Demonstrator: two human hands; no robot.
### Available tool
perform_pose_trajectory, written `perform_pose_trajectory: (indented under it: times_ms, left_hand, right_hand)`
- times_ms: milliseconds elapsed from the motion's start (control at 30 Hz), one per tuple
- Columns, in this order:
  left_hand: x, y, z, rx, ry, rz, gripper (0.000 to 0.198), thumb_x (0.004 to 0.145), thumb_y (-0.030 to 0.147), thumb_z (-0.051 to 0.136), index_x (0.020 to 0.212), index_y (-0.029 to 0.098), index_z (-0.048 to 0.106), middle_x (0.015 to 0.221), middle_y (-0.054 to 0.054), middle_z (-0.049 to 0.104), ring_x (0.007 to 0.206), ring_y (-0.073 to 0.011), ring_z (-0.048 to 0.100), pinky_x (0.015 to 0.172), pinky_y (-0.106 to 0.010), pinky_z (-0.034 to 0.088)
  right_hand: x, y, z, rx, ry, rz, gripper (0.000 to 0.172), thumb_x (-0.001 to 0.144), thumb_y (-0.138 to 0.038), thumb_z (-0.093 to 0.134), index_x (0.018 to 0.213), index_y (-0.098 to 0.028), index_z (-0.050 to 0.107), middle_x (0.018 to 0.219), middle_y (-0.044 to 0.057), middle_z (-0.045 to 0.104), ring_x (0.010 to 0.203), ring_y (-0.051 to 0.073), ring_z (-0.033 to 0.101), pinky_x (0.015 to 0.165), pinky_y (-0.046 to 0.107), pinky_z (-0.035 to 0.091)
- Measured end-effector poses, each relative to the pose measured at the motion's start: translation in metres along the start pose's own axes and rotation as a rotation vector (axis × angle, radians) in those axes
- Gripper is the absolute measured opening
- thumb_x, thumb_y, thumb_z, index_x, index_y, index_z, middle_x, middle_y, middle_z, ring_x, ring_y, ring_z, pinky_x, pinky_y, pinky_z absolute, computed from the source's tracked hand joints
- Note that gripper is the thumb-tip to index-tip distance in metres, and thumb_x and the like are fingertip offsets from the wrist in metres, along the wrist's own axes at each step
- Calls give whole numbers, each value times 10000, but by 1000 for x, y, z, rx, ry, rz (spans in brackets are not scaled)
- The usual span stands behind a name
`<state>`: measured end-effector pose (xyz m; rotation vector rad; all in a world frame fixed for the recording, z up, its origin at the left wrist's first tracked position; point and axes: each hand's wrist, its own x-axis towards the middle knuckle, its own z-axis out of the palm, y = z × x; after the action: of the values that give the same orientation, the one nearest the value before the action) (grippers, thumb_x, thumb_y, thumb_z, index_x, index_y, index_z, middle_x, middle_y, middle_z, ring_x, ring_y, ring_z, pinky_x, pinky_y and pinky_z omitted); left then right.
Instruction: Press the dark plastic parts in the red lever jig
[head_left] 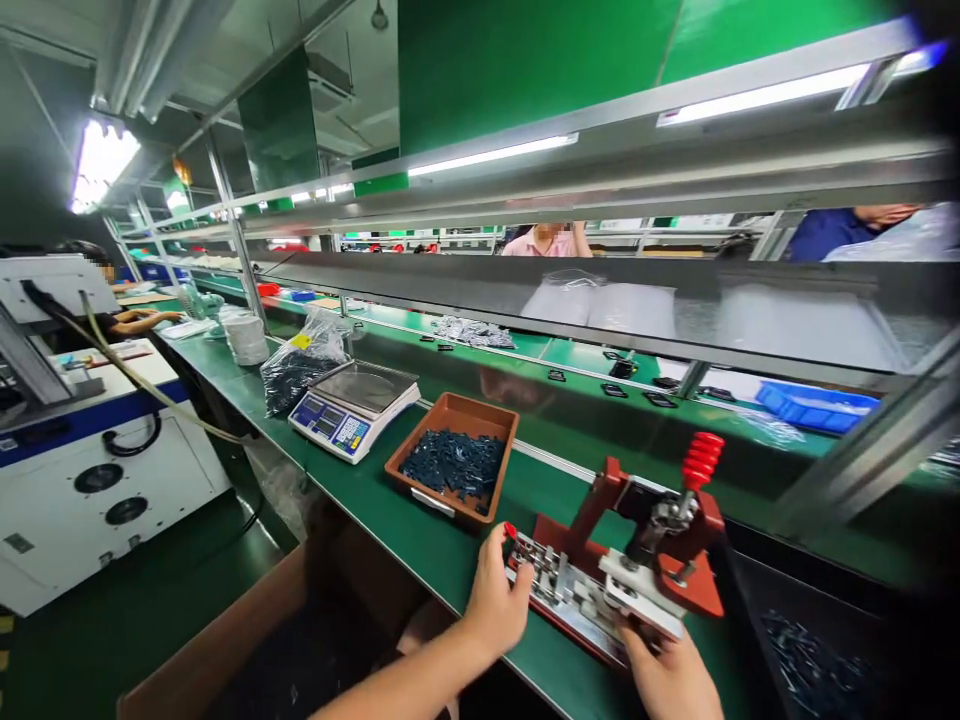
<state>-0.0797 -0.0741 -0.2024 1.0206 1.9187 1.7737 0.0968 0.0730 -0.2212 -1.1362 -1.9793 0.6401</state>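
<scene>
A hand-operated clamp fixture stands on the green bench, with a metal slide bed, reddish-brown brackets and a red ribbed handle sticking up. My left hand is closed around the fixture's left end, thumb on the near side, beside a small red knob. At the other end, my right hand has its fingers bent in by the white block under the clamp. What those fingertips hold, if anything, is hidden. Just beyond my left hand lies a brown tray with many small dark parts.
A digital scale and a clear bag of black parts stand left of the tray. A dark bin holding small parts is at the right. An overhanging shelf carries white bags. Other people sit across and at the far left.
</scene>
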Motion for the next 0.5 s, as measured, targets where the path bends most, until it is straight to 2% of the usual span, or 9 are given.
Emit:
perform_pose_trajectory:
  times_ms: [67, 133, 200, 267, 333, 400, 500]
  left_hand:
    - [-43, -2, -20, 48, -8, 70, 530, 944, 390, 512, 1449, 244, 443, 1497, -149, 501, 1411, -276, 441, 1216, -473, 314]
    - [-84, -6, -42, 43, -113, 88, 381, 968, 425, 466, 1282, 252, 595, 1283, -138, 649, 1236, -278, 582, 1104, -474, 440]
    - [-115, -11, -62, 23, -285, 6, 358, 978, 476, 444, 1064, 220, 680, 1027, -119, 714, 977, -242, 670, 926, -416, 536]
    - [-135, -19, -74, 3, -407, -145, 427, 968, 541, 455, 1034, 194, 696, 985, -117, 722, 888, -211, 676, 867, -371, 547]
    - [-148, -30, -77, -50, -426, -287, 543, 930, 630, 483, 1204, 199, 666, 1139, -142, 712, 982, -224, 678, 937, -381, 537]
    - [-155, -45, -72, -145, -390, -398, 702, 876, 728, 481, 1350, 224, 596, 1303, -156, 664, 1120, -258, 660, 1014, -410, 521]
    - [-157, -67, -58, -214, -289, -479, 803, 818, 826, 425, 1319, 237, 641, 1366, -137, 648, 1290, -309, 588, 1108, -443, 481]
  right_hand:
    - [-13, -4, -6, -56, 37, 28, 395, 785, -573, 530, 802, -230, 724, 847, 114, 730, 752, 301, 698, 666, 394, 556]
    - [-28, -10, -12, -88, 101, 39, 465, 817, -628, 512, 789, -216, 725, 811, 116, 711, 714, 282, 678, 662, 390, 543]
    - [-43, -20, -18, -91, 159, 39, 562, 841, -690, 490, 829, -187, 739, 822, 127, 709, 721, 275, 671, 697, 397, 547]
    - [-61, -32, -20, -55, 155, 18, 610, 852, -726, 494, 855, -171, 749, 845, 136, 720, 740, 272, 677, 728, 397, 557]
    - [-86, -47, -17, 30, 58, -24, 555, 868, -695, 536, 865, -183, 752, 865, 128, 738, 775, 266, 697, 747, 377, 570]
    - [-120, -63, -6, 147, -131, -55, 420, 917, -585, 560, 902, -213, 753, 868, 98, 752, 797, 246, 715, 735, 336, 582]
    - [-173, -82, 29, 241, -417, -102, 252, 959, -365, 528, 967, -250, 753, 890, 70, 753, 819, 222, 723, 744, 306, 587]
